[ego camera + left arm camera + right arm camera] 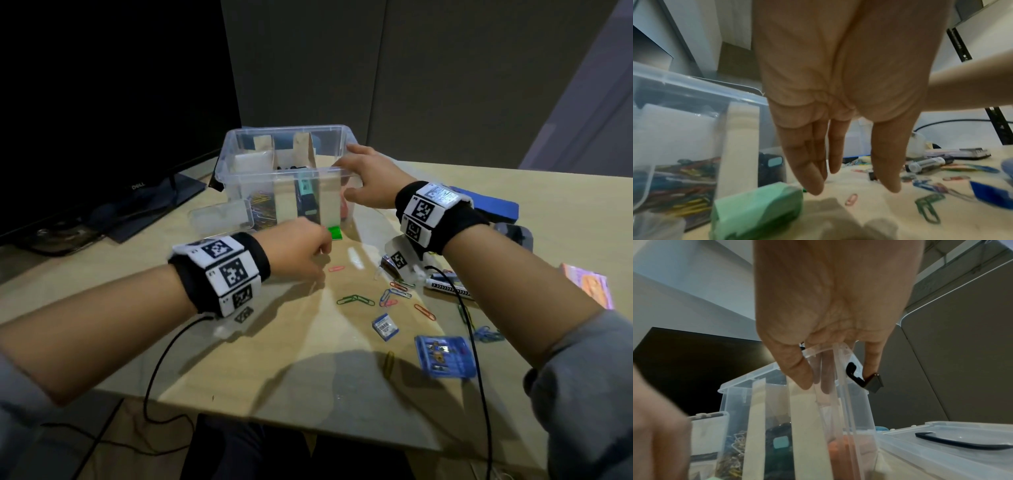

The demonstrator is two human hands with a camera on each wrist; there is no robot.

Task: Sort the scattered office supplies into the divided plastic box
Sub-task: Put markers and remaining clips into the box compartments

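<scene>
Left hand reaching toward a green block at the foot of the divided box

The clear plastic box [284, 178], split by pale card dividers, stands at the far middle of the tabletop [274, 342] with paper clips and dark items already in its compartments. A small green block [335, 233] lies just in front of its near wall, right beside the left hand's [298, 246] fingertips, so the left hand is nearer; its long axis cannot be told. That hand hangs with fingers straight and slightly spread, holding nothing. The right hand [370, 178] grips the box's right rim, thumb outside the wall, fingers curled inside it. Loose coloured paper clips [394, 298] lie scattered nearer the person, to the right.
</scene>
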